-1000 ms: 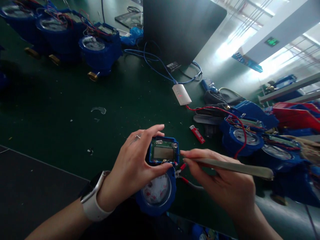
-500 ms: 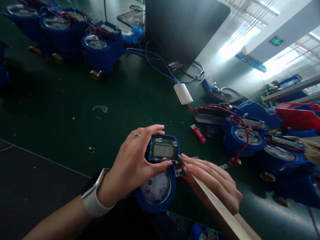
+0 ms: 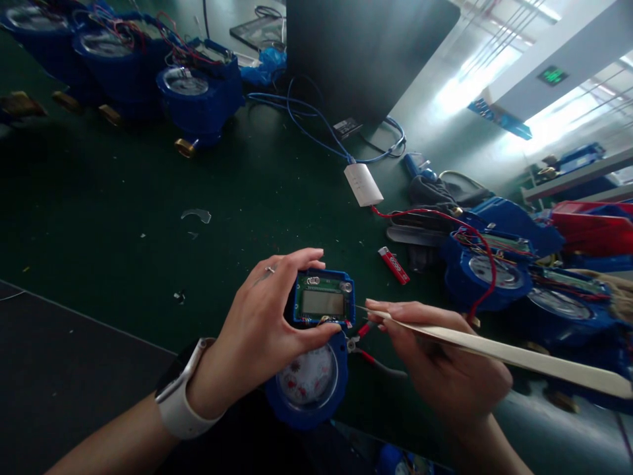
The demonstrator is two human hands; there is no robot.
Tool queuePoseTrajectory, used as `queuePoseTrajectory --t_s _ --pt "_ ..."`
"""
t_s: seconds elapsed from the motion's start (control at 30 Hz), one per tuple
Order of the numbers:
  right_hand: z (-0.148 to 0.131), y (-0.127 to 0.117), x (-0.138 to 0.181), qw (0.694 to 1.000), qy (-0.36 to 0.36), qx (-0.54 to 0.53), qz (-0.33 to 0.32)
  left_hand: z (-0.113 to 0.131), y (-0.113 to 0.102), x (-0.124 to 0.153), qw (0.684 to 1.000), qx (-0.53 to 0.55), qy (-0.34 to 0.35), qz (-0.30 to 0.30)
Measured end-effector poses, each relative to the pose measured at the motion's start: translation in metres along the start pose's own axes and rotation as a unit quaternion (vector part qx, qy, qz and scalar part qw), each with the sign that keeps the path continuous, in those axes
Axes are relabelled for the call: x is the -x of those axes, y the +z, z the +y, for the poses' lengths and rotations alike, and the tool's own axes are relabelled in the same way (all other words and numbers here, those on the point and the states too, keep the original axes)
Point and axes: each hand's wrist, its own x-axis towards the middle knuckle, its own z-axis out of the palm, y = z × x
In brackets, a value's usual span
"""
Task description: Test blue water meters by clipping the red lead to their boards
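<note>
While the left hand [image 3: 262,316] holds the display: its grip pinches the blue-framed LCD module [image 3: 324,303], thumb along the lower edge, fingers wrapped over the upper-left side.

LCD module: directly above the dial [image 3: 307,375] of a blue water meter [image 3: 306,386], screen side up toward the camera; whether module and meter are joined cannot be told.

Right hand [image 3: 440,356]: its grip pinches pale tweezers [image 3: 514,356] near their front end, the long rear end slanting away to the right.

Tweezer tips: just beside the right rim of the module; whether they touch it is too fine to tell.

Red-sleeved leads [image 3: 366,357]: beside the meter's upper right, below the tips, a grey cable trailing off one of them.

Left wrist: a white-strapped watch [image 3: 185,399]; on one finger, a ring [image 3: 270,270].

Dark green counter [image 3: 123,251]: ahead of the hands lie a small red stick [image 3: 394,266] with a white end and, farther off, a white box [image 3: 363,185] joined to a blue cable [image 3: 316,122] and a red cable [image 3: 487,251].

Other meters: three blue ones stand at upper left [image 3: 198,105], brass fittings low on their bodies; two more [image 3: 489,277] sit at right, thin wires showing.
</note>
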Motion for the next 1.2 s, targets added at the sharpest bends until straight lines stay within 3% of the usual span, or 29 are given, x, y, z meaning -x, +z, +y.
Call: queuePoseTrajectory --t_s 0.17,0.5,0.97,1.07,1.2 --pt "-0.004 -0.009 -0.013 0.993 -0.033 0.076 -0.084 0.001 0.001 0.000 1.000 -0.008 -0.001 0.002" --pt "-0.009 -0.019 -0.033 0.978 -0.048 0.080 -0.188 -0.001 0.001 -0.002 1.000 -0.017 0.006 0.004" --pt "-0.002 -0.017 -0.041 0.979 -0.053 0.059 -0.187 0.000 -0.004 -0.003 0.997 -0.067 0.047 -0.016" --pt "-0.005 -0.018 -0.044 0.979 -0.058 0.049 -0.188 0.009 -0.011 -0.010 0.993 -0.088 0.081 -0.015" --pt "-0.006 -0.019 -0.046 0.977 -0.069 0.077 -0.186 0.032 -0.012 -0.030 0.974 -0.091 0.207 -0.027"
